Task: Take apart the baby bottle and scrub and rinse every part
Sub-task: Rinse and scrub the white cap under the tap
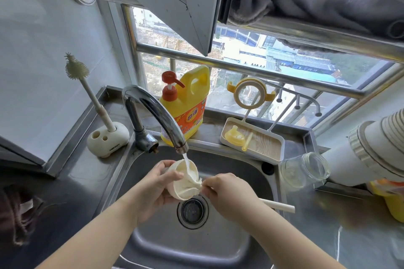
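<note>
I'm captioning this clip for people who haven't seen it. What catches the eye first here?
Over the sink, the left hand holds a cream cap under the tap stream while the right hand works a brush in it. Behind stands a yellow soap jug; a glass bottle lies at the right.

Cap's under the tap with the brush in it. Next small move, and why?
Probably twist the brush round inside the cream cap. The left hand holds the cap tilted under the running water, the right hand grips the brush handle, and the bristles sit at the cap's rim, so the inside looks not yet fully scrubbed.
</note>
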Motion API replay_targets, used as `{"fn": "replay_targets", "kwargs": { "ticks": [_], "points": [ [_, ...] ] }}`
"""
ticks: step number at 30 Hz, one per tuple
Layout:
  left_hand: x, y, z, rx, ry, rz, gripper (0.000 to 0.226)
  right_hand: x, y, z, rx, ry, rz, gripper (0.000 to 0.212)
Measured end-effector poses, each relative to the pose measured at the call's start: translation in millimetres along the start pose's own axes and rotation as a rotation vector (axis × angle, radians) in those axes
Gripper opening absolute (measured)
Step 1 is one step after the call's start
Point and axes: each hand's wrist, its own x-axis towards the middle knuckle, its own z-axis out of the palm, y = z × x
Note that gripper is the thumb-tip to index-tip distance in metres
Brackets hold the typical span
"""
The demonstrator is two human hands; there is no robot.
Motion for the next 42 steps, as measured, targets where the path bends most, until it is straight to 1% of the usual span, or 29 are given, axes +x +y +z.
{"fn": "replay_targets", "kwargs": {
  "ticks": [3, 5, 7, 9, 11, 12, 13, 15, 16, 18, 19, 20, 21, 23, 25, 26, 27, 29, 31, 33, 35, 37, 39, 42],
  "points": [
    [0, -3, -1, -0.001, 0.02, 0.013, 0.084, 1, 4, -3, -0.054, -0.033, 0.085, 0.021],
    [0, -4, 2, 0.018, 0.005, 0.015, 0.082, 3, 2, -2, -0.051, -0.043, 0.11, 0.018],
    [1, -4, 4, 0.016, 0.022, 0.045, 0.073, 2, -3, 0, 0.039, -0.085, 0.113, 0.022],
    [2, -1, 4, -0.003, 0.056, 0.086, 0.066, 0, -6, 3, 0.212, -0.138, 0.118, 0.029],
    [2, 1, 3, -0.012, 0.048, 0.094, 0.07, -3, -8, 1, 0.322, -0.156, 0.113, 0.028],
    [1, 2, 3, -0.003, 0.036, 0.089, 0.075, -3, -7, -1, 0.307, -0.146, 0.102, 0.028],
    [0, 2, 4, 0.014, 0.032, 0.079, 0.08, -3, -4, -1, 0.239, -0.132, 0.08, 0.028],
    [-2, 1, 7, 0.044, 0.056, 0.058, 0.083, -2, -1, -2, 0.023, -0.068, 0.03, 0.026],
    [-3, 0, 8, 0.066, 0.071, 0.045, 0.082, -2, 0, -3, -0.076, 0.013, 0.024, 0.022],
    [-5, -1, 10, 0.139, 0.075, 0.004, 0.078, -2, 1, -4, -0.233, 0.239, 0.012, 0.009],
    [-5, -2, 10, 0.159, 0.072, -0.015, 0.075, -2, 0, -4, -0.262, 0.295, 0.019, 0.006],
    [-4, -2, 9, 0.156, 0.071, -0.019, 0.072, -3, 1, -3, -0.248, 0.284, 0.029, 0.009],
    [-3, -1, 8, 0.138, 0.075, -0.008, 0.07, -4, 2, -2, -0.198, 0.228, 0.039, 0.015],
    [0, -1, 6, 0.089, 0.099, 0.029, 0.07, -5, 2, 1, -0.05, 0.021, 0.069, 0.022],
    [0, -1, 8, 0.041, 0.112, 0.053, 0.062, -8, 0, 3, 0.146, -0.094, 0.088, 0.025],
    [0, -3, 9, 0.029, 0.111, 0.055, 0.057, -8, 0, 2, 0.214, -0.137, 0.109, 0.025],
    [-1, -4, 10, 0.027, 0.096, 0.053, 0.057, -8, 0, 1, 0.229, -0.168, 0.122, 0.026],
    [-3, -8, 12, 0.053, 0.04, 0.036, 0.069, -7, 3, -1, 0.114, -0.145, 0.101, 0.023],
    [-7, -9, 16, 0.124, 0.003, 0.021, 0.068, -7, 6, -6, -0.066, -0.03, 0.09, 0.019],
    [-8, -8, 16, 0.184, -0.018, 0.016, 0.066, -10, 6, -5, -0.174, 0.105, 0.068, 0.019],
    [-8, -5, 15, 0.202, -0.048, 0.015, 0.068, -12, 3, 0, -0.214, 0.144, 0.048, 0.017],
    [-9, -4, 14, 0.169, -0.059, 0.023, 0.069, -13, 1, 3, -0.15, 0.089, 0.052, 0.016],
    [-9, -3, 13, 0.102, -0.04, 0.021, 0.068, -13, 1, 3, -0.014, -0.024, 0.069, 0.02],
    [-9, -3, 16, -0.003, -0.01, 0.007, 0.063, -12, -3, 4, 0.171, -0.129, 0.091, 0.027]
  ]
}}
